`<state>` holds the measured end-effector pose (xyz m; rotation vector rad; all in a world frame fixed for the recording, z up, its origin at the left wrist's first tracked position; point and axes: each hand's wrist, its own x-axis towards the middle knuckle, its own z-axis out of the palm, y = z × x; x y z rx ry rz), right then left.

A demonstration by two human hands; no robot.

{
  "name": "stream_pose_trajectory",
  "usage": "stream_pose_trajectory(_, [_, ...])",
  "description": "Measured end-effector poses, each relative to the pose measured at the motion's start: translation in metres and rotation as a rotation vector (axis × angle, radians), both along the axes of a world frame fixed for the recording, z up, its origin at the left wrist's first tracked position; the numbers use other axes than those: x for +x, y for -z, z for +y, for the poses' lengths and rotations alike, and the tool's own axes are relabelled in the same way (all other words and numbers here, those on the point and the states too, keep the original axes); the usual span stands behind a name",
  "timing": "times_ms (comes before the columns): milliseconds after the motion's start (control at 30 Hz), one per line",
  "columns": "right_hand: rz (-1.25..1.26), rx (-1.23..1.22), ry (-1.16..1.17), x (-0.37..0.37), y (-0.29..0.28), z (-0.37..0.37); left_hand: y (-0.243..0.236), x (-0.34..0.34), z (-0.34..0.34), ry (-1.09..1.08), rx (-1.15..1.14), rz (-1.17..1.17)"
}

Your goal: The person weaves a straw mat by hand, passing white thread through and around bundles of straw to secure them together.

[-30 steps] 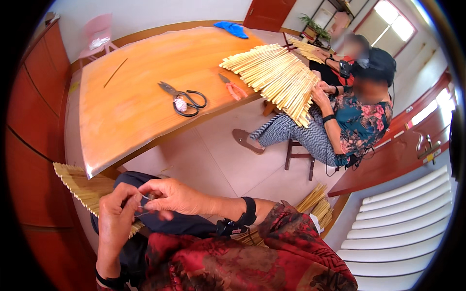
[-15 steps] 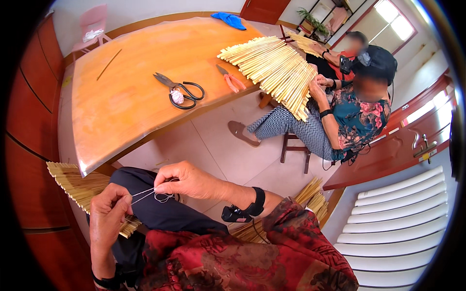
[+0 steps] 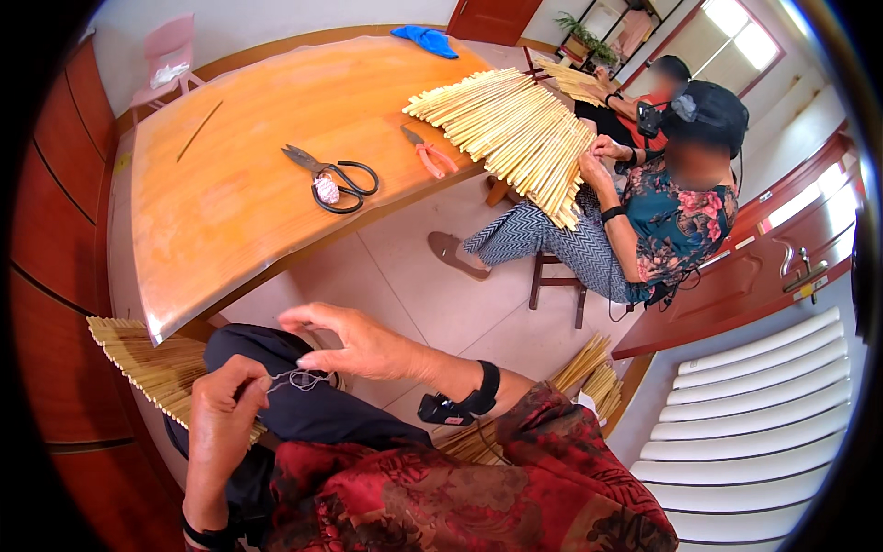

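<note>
A thin pale string (image 3: 302, 378) hangs in loose loops above my dark-trousered knee. My left hand (image 3: 226, 397) is closed, pinching one end of it between thumb and finger. Just right of the loops is my right hand (image 3: 342, 339), fingers spread apart; I see nothing gripped in it. Below and left of my left hand, a mat of joined straw-coloured stalks (image 3: 152, 363) lies partly hidden by my leg. On the table are black-handled scissors (image 3: 333, 175) with a small pink-white ball of string (image 3: 326, 190) at the handles, and red-handled pliers (image 3: 429, 155).
The wooden table (image 3: 230, 239) has a clear cover, a thin stick (image 3: 200, 131) and a blue cloth (image 3: 426, 40). A co-worker (image 3: 681, 202) sits at right holding a stalk mat (image 3: 506, 133); another person sits beyond. Bundles of stalks (image 3: 589, 373) lie by my right elbow, near a white radiator (image 3: 745, 423).
My right hand has opened and let go of the string, which was stretched between both hands and now hangs in loose loops. My left hand has moved slightly right.
</note>
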<state>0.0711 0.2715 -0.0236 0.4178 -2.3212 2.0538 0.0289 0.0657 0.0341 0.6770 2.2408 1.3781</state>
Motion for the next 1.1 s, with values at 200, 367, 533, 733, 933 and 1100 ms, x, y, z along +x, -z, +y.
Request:
stream_pose_trajectory(200, [-0.288, -0.371, -0.232, 0.003, -0.014, -0.041, 0.005, 0.005, 0.007, 0.016, 0.054, 0.149])
stream_pose_trajectory(367, [-0.530, -0.427, -0.190, 0.004, -0.011, -0.041, 0.002, 0.003, 0.003, 0.029, 0.022, 0.220])
stream_pose_trajectory(533, [-0.353, -0.344, -0.037, 0.005, -0.017, -0.039, 0.002, 0.002, 0.002, 0.007, 0.017, 0.098])
stream_pose_trajectory(733, [-0.466, -0.456, -0.069, 0.006, -0.018, -0.035, 0.004, 0.002, 0.004, -0.042, 0.093, -0.021])
stream_pose_trajectory(933, [-0.389, -0.305, -0.062, 0.008, -0.018, -0.033, 0.008, 0.002, 0.003, -0.086, 0.082, -0.024])
stream_pose_trajectory(1100, [-0.168, -0.176, -0.037, 0.008, -0.008, -0.036, 0.006, 0.003, 0.003, -0.050, 0.056, -0.010])
